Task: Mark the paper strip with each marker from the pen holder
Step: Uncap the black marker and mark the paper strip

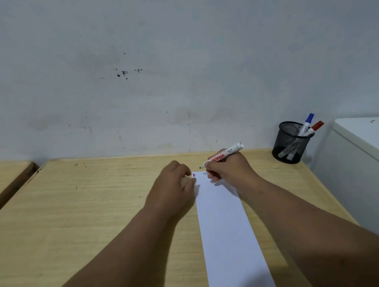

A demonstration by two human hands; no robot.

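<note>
We have the paper strip [226, 228] lying lengthwise on the wooden table [85, 214], running from between our forearms up to our knuckles, and at its far end, right between the two hands, two short marks [194, 174] already sit one above the other, one reddish and one bluish as far as we can tell at this size. Our right hand [228, 168] is closed around an uncapped marker [223, 155], white-barrelled with red lettering, its dark tip pointing left and poised just beyond the strip's far edge, near those marks; whether the tip touches anything we cannot tell. Our left hand [176, 180] is loosely curled with its fingertips at the strip's far left corner, seemingly pinning the paper; whether it also hides the marker's cap we cannot say. Off past our right hand, well apart from it, stands the black mesh pen holder [290, 142] with a blue-capped marker [307, 123] and a red-capped marker [314, 127] leaning in it, both capped. We judge that these two have each had their turn, since their colours match the marks on the paper, and that the dark-tipped marker in our right hand is the third and probably last one, so what is left is its own stroke beside the other two, recapping it and dropping it back in the holder
</note>
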